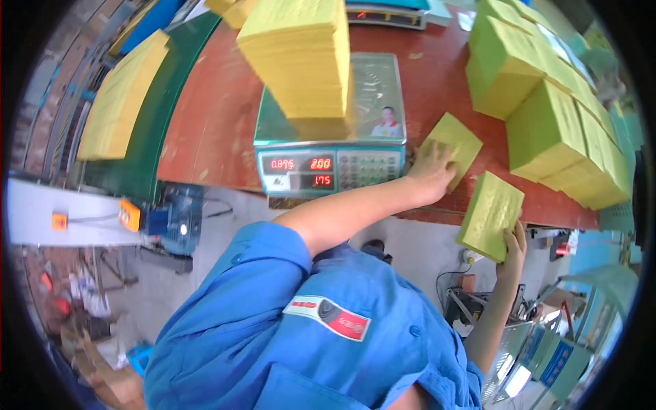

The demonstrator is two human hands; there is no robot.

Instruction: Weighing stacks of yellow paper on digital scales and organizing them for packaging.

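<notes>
My left hand [434,175] reaches across my body and rests with spread fingers on a thin yellow paper pile [462,145] lying at the table's front edge. To its right, my right hand [514,247] grips a thicker stack of yellow paper [489,213] by its lower right edge, tilted in front of the table edge. Left of my left hand stands a digital scale [379,102] with a lit red display. A tall stack of yellow paper [301,65] stands on its metal pan.
Several yellow-green paper stacks [547,130] crowd the right side of the red table [212,130]. At the left, a row of yellow paper [123,102] lies on a green conveyor belt [178,75]. A second scale [386,16] sits at the back. Below right is a metal-framed cart [506,355].
</notes>
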